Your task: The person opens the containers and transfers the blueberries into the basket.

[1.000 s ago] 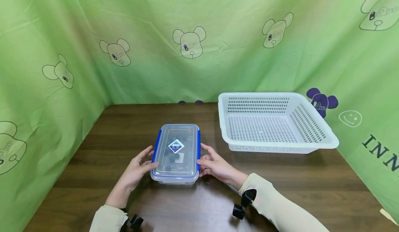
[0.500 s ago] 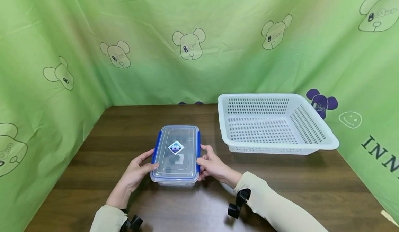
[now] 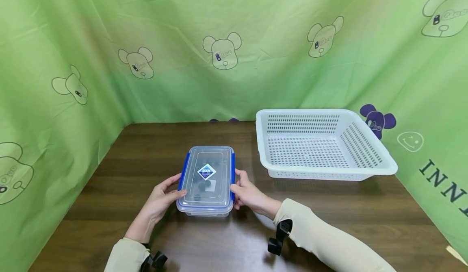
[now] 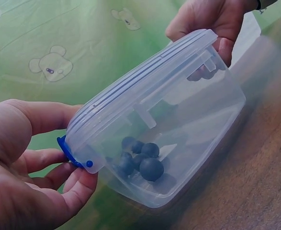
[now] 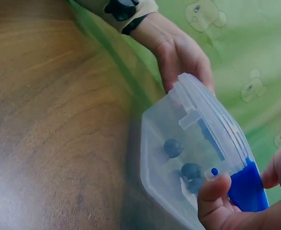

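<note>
A clear lidded food container (image 3: 219, 170) with blue side latches and a diamond-shaped label on its lid is between both hands on the table. My left hand (image 3: 159, 201) grips its left side, thumb on the lid's edge; in the left wrist view its fingers are at the blue latch (image 4: 73, 153). My right hand (image 3: 252, 196) grips the opposite side, thumb at the lid's edge and fingers by the other blue latch (image 5: 248, 189). Several dark balls (image 4: 151, 169) lie inside on the container's bottom. The lid is on.
A white perforated plastic basket (image 3: 314, 169) stands at the back right of the brown wooden table (image 3: 157, 146). Green printed cloth (image 3: 175, 89) hangs behind and along the sides. A black wrist camera (image 3: 279, 237) is strapped to each forearm.
My right wrist and forearm have shifted slightly left, and the right fingers have moved a little along the container's side. The container and left hand have hardly moved.
</note>
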The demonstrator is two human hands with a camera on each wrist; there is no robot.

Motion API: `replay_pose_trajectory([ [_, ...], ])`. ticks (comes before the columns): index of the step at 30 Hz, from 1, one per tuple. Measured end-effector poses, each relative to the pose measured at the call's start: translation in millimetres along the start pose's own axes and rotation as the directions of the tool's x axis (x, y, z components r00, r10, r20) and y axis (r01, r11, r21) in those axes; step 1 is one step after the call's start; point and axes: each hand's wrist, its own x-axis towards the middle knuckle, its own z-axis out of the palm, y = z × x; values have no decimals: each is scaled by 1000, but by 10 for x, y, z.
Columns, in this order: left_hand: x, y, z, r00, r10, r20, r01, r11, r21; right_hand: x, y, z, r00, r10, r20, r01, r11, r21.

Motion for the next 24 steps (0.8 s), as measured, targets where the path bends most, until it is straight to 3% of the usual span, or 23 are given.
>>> replay_pose_trajectory([
  [8,-18,12,3,1000,-4,-21,4,1000,-6,-19,-29,80,997,-55,-48,46,985,-168],
  [24,-18,53,75,999,13,-42,-11,999,44,-39,-70,156,992,-59,-114,25,961,-277],
])
